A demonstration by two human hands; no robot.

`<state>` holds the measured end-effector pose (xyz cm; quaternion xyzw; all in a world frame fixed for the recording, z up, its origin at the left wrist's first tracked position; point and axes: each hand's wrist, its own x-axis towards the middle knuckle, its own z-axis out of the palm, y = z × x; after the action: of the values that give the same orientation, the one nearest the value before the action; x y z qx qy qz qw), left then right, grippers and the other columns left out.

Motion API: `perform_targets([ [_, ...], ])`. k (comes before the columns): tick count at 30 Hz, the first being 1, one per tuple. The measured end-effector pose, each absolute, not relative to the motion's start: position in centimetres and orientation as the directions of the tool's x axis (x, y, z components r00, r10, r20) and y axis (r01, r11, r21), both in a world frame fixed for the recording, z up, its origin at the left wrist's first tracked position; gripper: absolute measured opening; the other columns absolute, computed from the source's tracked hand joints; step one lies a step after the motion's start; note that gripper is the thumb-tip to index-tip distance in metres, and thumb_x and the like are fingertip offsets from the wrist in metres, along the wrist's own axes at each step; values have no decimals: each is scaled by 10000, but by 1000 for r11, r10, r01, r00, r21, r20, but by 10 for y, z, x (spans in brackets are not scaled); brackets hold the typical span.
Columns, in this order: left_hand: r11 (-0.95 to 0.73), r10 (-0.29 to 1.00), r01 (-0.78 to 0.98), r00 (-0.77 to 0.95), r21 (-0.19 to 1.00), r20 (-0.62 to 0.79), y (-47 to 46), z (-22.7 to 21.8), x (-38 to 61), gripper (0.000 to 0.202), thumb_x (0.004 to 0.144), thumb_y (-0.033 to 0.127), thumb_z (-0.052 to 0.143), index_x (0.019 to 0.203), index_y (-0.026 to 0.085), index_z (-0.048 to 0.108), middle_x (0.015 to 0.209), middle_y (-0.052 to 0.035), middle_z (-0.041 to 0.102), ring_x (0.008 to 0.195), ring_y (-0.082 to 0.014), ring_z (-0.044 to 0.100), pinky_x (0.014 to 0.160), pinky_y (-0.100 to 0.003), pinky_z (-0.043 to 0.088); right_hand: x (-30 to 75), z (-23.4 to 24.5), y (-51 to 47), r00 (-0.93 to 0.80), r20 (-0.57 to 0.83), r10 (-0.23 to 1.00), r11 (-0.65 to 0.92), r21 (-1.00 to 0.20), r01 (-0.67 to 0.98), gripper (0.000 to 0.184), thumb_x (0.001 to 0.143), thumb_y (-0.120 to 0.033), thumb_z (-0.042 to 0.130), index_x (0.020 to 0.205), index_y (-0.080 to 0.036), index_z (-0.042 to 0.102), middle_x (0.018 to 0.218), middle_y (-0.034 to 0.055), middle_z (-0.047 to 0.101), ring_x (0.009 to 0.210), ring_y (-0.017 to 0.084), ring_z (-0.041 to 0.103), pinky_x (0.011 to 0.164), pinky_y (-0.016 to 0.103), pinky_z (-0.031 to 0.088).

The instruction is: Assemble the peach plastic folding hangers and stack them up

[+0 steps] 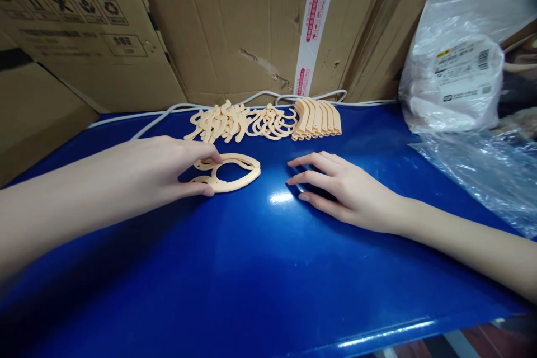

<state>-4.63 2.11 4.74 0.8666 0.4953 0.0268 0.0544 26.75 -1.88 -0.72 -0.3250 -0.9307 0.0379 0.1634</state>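
My left hand (176, 165) has its thumb and fingers around the near-left end of a beige plastic folding hanger (237, 183). The hanger is folded into a pointed oval, its tip toward the right, low over or on the blue table; I cannot tell which. To its right, my right hand (335, 187) is palm down with fingers spread, holding nothing. Behind the hands lie a pile of beige curved parts (218, 122), some beige hooks (272, 123) and a neat row of beige curved arms (316, 117).
A blue table (235, 279) spans the view. Cardboard boxes (251, 22) wall off the back and left. A white cable (168, 112) runs along the back. Clear plastic wrap (474, 168) and a bagged white roll with a label (457, 84) are at the right.
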Motion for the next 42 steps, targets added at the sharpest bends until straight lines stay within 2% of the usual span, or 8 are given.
perform_targets([
  [3, -511, 848, 859, 507, 12, -155, 22, 53, -43, 470, 825, 495, 605, 1217, 243, 669, 1173, -63, 730, 1033, -299, 665, 841, -370, 482, 267, -7, -17, -746, 245, 620, 785, -200, 587, 300, 1041, -299, 447, 1248, -176, 627, 1356, 142, 583, 1191, 262, 581, 994, 465, 490],
  [8, -448, 891, 889, 435, -98, -131, 20, 57, -36, 378, 864, 417, 645, 1200, 245, 663, 1078, -75, 676, 960, -275, 644, 816, -350, 454, 268, -6, -15, -763, 233, 603, 798, -173, 577, 314, 1045, -307, 434, 1263, -178, 619, 1358, 138, 583, 1184, 258, 580, 1009, 452, 491],
  [16, -481, 876, 871, 473, -101, -99, 31, 51, -51, 403, 929, 452, 550, 1272, 250, 612, 1126, -92, 629, 982, -291, 642, 846, -396, 482, 268, -6, -16, -766, 236, 598, 802, -166, 575, 318, 1050, -309, 424, 1258, -167, 619, 1349, 134, 589, 1168, 256, 583, 1004, 449, 497],
  [21, -401, 914, 903, 382, -154, -138, 28, 54, -42, 398, 918, 372, 591, 1285, 219, 615, 1129, -101, 624, 993, -280, 643, 855, -385, 486, 269, -5, -16, -765, 235, 600, 800, -160, 578, 317, 1051, -311, 422, 1255, -173, 620, 1350, 129, 590, 1170, 256, 584, 1004, 448, 500],
  [33, -427, 901, 891, 405, -153, -154, 27, 54, -41, 392, 945, 385, 564, 1288, 201, 613, 1150, -118, 629, 1028, -296, 638, 926, -429, 478, 268, -4, -17, -767, 235, 597, 802, -165, 574, 320, 1051, -308, 421, 1257, -165, 621, 1345, 136, 592, 1173, 262, 587, 1011, 460, 499],
  [37, -477, 879, 870, 473, -127, -66, 23, 50, -40, 432, 905, 395, 567, 1315, 268, 611, 1149, -89, 670, 1043, -307, 635, 889, -432, 498, 268, -4, -17, -764, 235, 601, 799, -164, 578, 319, 1050, -312, 421, 1251, -169, 623, 1344, 137, 594, 1176, 262, 587, 1007, 457, 503],
  [39, -580, 812, 811, 583, -78, 31, 18, 44, -37, 417, 919, 426, 514, 1301, 291, 612, 1202, -66, 683, 1111, -306, 620, 926, -440, 498, 268, -4, -17, -763, 240, 600, 800, -162, 578, 314, 1048, -311, 424, 1247, -172, 624, 1345, 138, 595, 1176, 264, 590, 1002, 462, 507],
  [42, -735, 664, 679, 721, -9, 200, 7, 29, -26, 476, 979, 531, 408, 1320, 257, 597, 1345, -65, 653, 1231, -288, 591, 1048, -463, 465, 267, -4, -18, -765, 243, 597, 802, -161, 575, 306, 1040, -303, 439, 1250, -178, 622, 1348, 141, 596, 1182, 269, 593, 1002, 471, 508],
])
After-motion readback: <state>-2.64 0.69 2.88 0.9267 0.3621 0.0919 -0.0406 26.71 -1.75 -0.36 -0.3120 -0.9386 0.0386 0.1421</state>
